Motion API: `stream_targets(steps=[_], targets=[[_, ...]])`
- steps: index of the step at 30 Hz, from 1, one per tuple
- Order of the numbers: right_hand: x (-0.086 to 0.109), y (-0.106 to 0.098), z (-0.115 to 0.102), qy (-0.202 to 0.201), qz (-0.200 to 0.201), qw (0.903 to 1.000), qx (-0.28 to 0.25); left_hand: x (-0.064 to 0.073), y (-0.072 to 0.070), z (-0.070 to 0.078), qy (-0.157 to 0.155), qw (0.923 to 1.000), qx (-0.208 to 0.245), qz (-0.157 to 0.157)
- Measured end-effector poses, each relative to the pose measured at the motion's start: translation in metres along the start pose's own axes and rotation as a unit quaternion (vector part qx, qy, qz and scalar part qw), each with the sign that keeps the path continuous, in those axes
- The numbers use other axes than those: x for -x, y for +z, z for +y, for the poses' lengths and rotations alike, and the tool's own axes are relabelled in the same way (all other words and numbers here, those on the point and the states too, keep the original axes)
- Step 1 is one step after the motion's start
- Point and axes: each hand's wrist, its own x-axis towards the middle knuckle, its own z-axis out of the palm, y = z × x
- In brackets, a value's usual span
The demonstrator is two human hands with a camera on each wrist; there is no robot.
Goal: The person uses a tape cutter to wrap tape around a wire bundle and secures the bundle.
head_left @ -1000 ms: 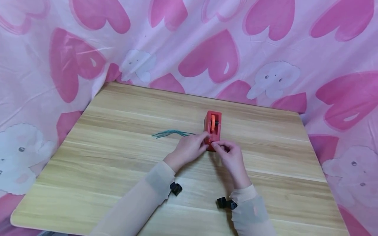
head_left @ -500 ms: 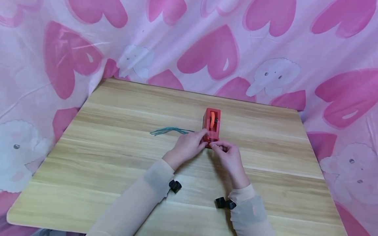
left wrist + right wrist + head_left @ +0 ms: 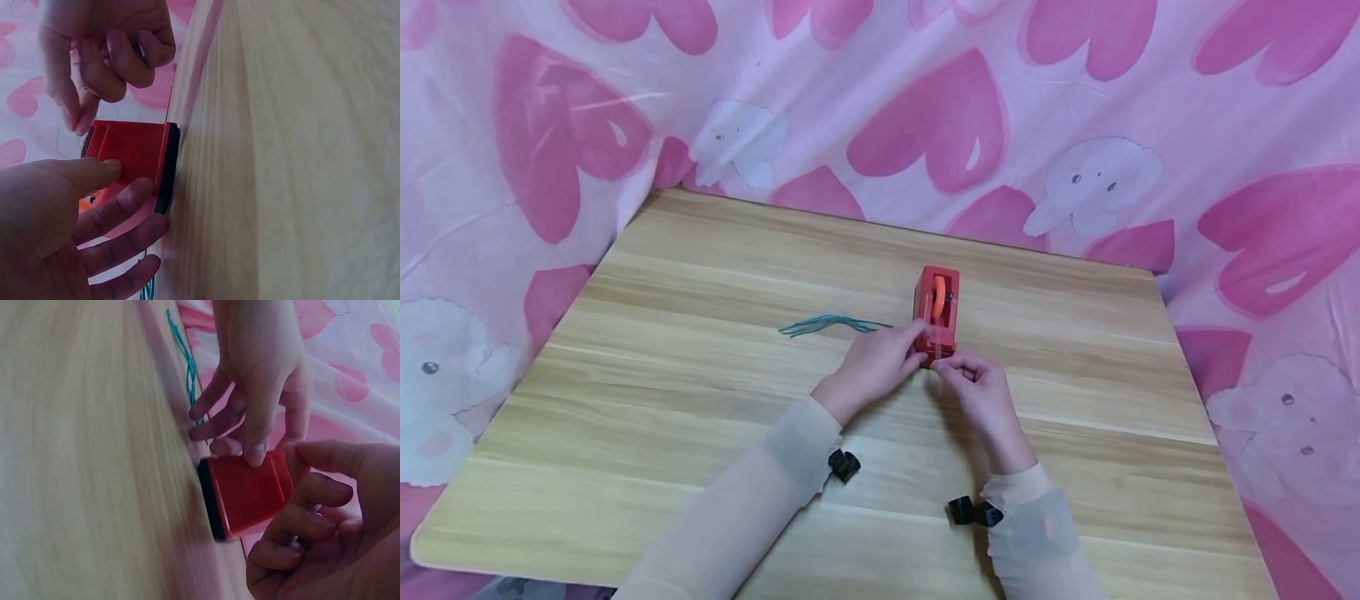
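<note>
A red tape dispenser [image 3: 949, 327] with an orange-cored roll of tape [image 3: 938, 297] stands on the wooden table, its toothed cutter [image 3: 87, 142] facing the person. My left hand [image 3: 876, 367] steadies it at the front left: the thumb [image 3: 100, 173] presses its front face and the other fingers lie along its side. At the cutter, my right hand [image 3: 983, 389] pinches the end of the clear tape [image 3: 937, 351] between thumb and index finger. The remaining right fingers [image 3: 312, 515] are curled in. Little of the transparent strip shows in the wrist views.
A small bundle of green twist ties or strings [image 3: 831, 322] lies on the table [image 3: 700, 350] left of the dispenser, partly behind the left hand. A pink heart-patterned cloth [image 3: 820, 108] hangs along the table's back and sides.
The right fingertips have drawn slightly toward the person from the cutter, with more of the clear strip showing. The left hand stays on the dispenser. The head view has tilted down a little.
</note>
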Motion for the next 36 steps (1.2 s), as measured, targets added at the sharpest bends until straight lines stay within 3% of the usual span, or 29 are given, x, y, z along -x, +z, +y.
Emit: stream_targets(steps=[10, 21, 25, 31, 36], targets=[[0.004, 0.003, -0.004, 0.011, 0.001, 0.9999, -0.006, 0.0, -0.001, -0.002, 0.005, 1.0, -0.006, 0.002], [0.002, -0.001, 0.001, 0.019, -0.024, 0.9995, 0.009, -0.001, -0.001, -0.001, 0.004, 1.0, 0.001, -0.001], [0.003, 0.0, -0.001, 0.026, -0.025, 0.9993, 0.006, 0.001, -0.009, -0.004, -0.009, 0.9999, 0.005, -0.005], [0.006, -0.001, -0.005, 0.042, -0.03, 0.9987, 0.006, 0.003, -0.023, -0.013, -0.012, 0.9997, -0.002, 0.019], [0.008, -0.003, -0.005, 0.051, -0.033, 0.998, 0.018, 0.004, -0.033, -0.023, -0.027, 0.9994, 0.006, 0.02]])
